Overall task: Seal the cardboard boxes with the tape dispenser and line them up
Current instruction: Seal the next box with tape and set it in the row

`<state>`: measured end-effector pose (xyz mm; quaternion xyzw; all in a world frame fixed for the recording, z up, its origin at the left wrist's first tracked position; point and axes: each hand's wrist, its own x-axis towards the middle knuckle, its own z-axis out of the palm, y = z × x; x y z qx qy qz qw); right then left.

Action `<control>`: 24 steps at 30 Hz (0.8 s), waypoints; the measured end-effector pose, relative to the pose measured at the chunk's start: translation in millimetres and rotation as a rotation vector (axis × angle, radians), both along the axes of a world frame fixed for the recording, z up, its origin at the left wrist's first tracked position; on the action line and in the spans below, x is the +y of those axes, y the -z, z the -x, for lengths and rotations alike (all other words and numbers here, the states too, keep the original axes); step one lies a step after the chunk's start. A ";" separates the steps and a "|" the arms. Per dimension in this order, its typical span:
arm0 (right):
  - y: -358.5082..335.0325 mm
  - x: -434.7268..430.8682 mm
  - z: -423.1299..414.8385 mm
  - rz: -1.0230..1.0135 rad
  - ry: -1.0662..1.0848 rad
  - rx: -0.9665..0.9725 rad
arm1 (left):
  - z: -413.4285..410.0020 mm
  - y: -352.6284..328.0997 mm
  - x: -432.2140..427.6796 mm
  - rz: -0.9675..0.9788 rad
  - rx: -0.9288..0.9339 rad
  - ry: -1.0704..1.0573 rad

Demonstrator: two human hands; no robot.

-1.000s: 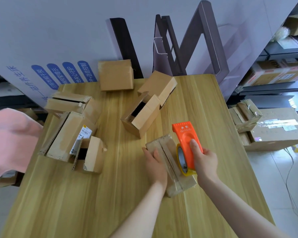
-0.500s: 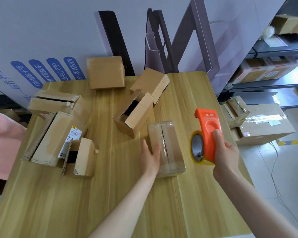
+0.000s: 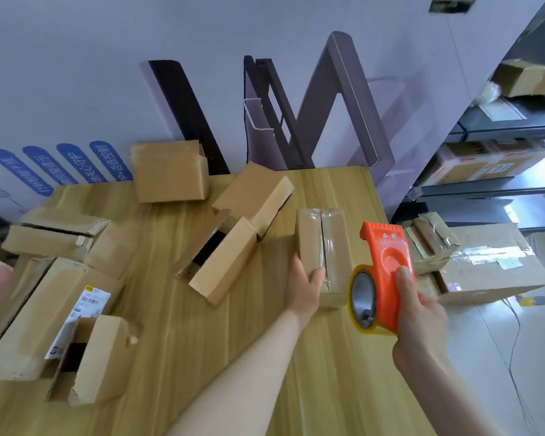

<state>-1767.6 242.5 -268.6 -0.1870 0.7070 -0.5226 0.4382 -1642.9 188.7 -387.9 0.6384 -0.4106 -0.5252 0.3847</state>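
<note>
The left hand point(image 3: 306, 286) clasps the taped box point(image 3: 323, 247) to position it, while the right hand point(image 3: 419, 313), beside it, grips the tape dispenser point(image 3: 383, 278) clear.

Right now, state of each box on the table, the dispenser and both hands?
taped box: flaps shut, clear tape over seam, flat on table
left hand: gripping taped box's near left corner
right hand: holding tape dispenser, lifted off the box
centre box: end open, untaped
rear box: closed side showing
labelled box: lying flat
near-left box: end open, torn
</note>
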 end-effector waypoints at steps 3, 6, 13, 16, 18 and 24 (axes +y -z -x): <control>6.0 -37.5 14.0 0.020 -0.045 -0.018 | 11.5 5.2 -46.9 0.031 -0.050 -0.014; 12.9 -70.1 24.7 0.026 -0.057 -0.036 | 20.9 13.2 -90.8 0.045 -0.093 -0.067; 19.2 -109.9 28.5 0.039 -0.109 -0.057 | 31.1 14.0 -130.8 -0.006 -0.144 -0.144; 22.0 -109.4 23.4 0.021 -0.155 -0.082 | 33.7 -7.8 -112.4 0.039 -0.164 -0.212; 25.3 -106.9 21.3 0.010 -0.178 -0.109 | 21.6 -25.7 -92.6 0.236 -0.281 -0.206; 25.2 -95.3 5.1 -0.015 -0.237 -0.155 | -110.3 -31.9 -78.4 0.216 -1.067 -0.359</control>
